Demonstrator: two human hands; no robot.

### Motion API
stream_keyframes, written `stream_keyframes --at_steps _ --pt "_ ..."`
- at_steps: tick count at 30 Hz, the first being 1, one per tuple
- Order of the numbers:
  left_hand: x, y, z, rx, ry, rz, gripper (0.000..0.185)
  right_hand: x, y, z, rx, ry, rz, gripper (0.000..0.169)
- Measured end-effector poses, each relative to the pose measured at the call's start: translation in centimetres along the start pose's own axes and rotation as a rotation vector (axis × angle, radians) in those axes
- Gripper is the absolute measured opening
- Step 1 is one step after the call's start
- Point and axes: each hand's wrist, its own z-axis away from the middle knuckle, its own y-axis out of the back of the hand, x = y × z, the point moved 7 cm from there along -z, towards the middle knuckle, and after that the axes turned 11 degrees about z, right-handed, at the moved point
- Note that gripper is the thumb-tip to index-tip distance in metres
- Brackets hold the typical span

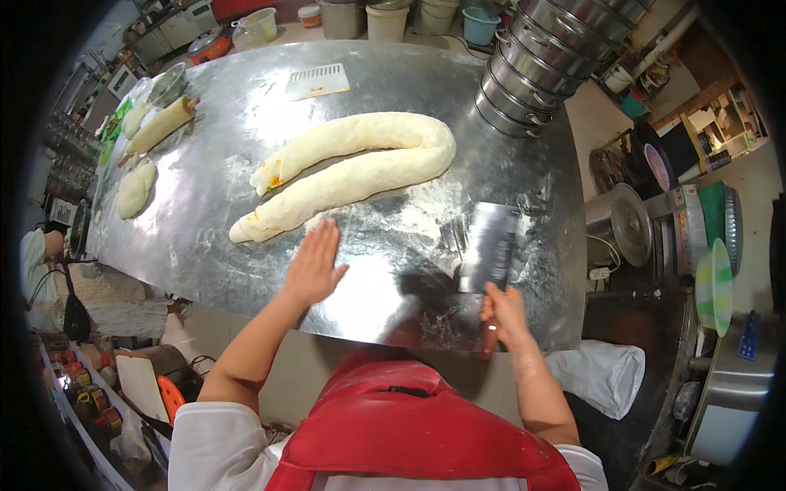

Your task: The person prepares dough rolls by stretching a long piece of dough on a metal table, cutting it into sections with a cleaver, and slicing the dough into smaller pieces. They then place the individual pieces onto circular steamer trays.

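Note:
A long, thick roll of dough (356, 178) lies bent in a U on a floured metal table (209, 258). Its bend is at the right, and orange-yellow filling shows near both ends at the left. My left hand (316, 264) is just below the lower arm of the roll, palm down with nothing in it; its fingertips are close to the dough, and I cannot tell if they touch. In my right hand (506, 313) is the wooden handle of a cleaver (489, 248). Its broad blade, slightly blurred, points away from me over the floury right side.
A slotted scraper (318, 81) lies behind the dough. At the left are a rolling pin (163, 126), a dough lump (136, 190) and a metal bowl (167, 86). Stacked steamer pots (534, 73) stand at the back right. Another person's sleeve (34, 245) shows far left.

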Motion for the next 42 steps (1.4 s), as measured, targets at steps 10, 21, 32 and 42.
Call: stream_keyframes --at_steps 10,21,32,42 --pt "-2.3 1.3 2.5 -0.069 0.056 0.132 0.065 -3.5 -5.2 2.2 -0.159 0.078 0.128 0.016" --pt "3.3 -3.5 -5.1 -0.031 -0.165 0.329 0.067 -4.8 1.5 1.3 0.256 0.176 0.164 0.018" --pt "11.4 -3.4 -6.5 -0.116 -0.587 0.47 0.057 -1.3 0.8 2.5 0.086 -0.001 0.156 0.019" --pt "-1.2 -0.5 -21.8 -0.034 0.135 0.245 0.049 -3.7 9.5 -2.8 0.368 0.079 1.076 0.041"
